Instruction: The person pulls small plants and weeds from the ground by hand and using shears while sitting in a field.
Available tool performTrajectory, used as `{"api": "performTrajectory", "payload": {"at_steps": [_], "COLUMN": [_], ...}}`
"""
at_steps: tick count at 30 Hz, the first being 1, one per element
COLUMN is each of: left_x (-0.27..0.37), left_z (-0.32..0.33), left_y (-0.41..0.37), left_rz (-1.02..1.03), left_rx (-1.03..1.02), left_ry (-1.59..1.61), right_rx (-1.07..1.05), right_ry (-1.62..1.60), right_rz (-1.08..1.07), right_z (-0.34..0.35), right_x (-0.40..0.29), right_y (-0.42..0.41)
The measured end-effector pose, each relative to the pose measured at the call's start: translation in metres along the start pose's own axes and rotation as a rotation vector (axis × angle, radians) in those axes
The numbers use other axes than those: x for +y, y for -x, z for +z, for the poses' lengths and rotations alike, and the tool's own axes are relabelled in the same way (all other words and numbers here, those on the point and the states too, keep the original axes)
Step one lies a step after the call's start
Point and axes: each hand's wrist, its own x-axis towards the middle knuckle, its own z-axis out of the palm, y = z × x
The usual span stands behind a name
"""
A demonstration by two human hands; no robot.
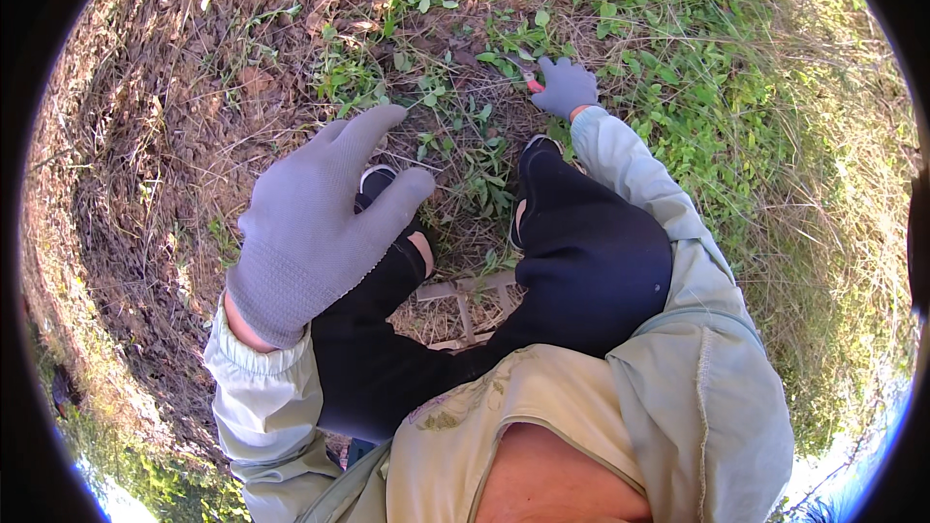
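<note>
My left hand, in a grey knit glove, is raised close to the camera over my left leg. Its thumb and fingers are apart, and I see nothing held between them. Farther out, my right hand in a matching glove is closed around the red handle of a cutting tool. The metal blade points up and left into low green weeds; its tip is partly lost among leaves. Between my feet lie leafy green stems over dry grass, some perhaps cut.
Beneath my legs shows a pale slatted frame, maybe part of a low seat. My black shoes flank the weeds. Dense green plants and dry grass spread to the right. Bare brown soil with dead litter lies left.
</note>
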Motion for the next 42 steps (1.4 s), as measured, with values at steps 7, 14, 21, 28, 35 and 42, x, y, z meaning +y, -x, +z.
{"api": "performTrajectory", "payload": {"at_steps": [7,14,21,28,35,42], "left_x": [0.001,0.002,0.003,0.008,0.008,0.011], "left_z": [-0.007,-0.007,-0.006,-0.006,-0.002,-0.001], "left_y": [-0.002,-0.002,-0.001,-0.004,-0.004,-0.006], "left_rz": [-0.04,-0.042,-0.007,-0.017,0.004,0.024], "left_rx": [-0.14,-0.172,-0.183,-0.213,-0.213,-0.236], "left_ry": [-0.029,-0.045,-0.057,-0.058,-0.061,-0.077], "right_rx": [0.011,-0.048,0.039,0.048,0.184,0.253], "right_ry": [-0.03,-0.194,-0.05,-0.063,-0.025,0.077], "right_rz": [-0.024,-0.099,0.019,-0.025,-0.005,-0.123], "right_z": [0.011,0.038,0.02,0.025,0.028,0.02], "right_x": [-0.01,0.015,-0.007,-0.01,-0.02,-0.023], "right_y": [-0.016,-0.033,-0.011,-0.027,-0.015,-0.031]}}
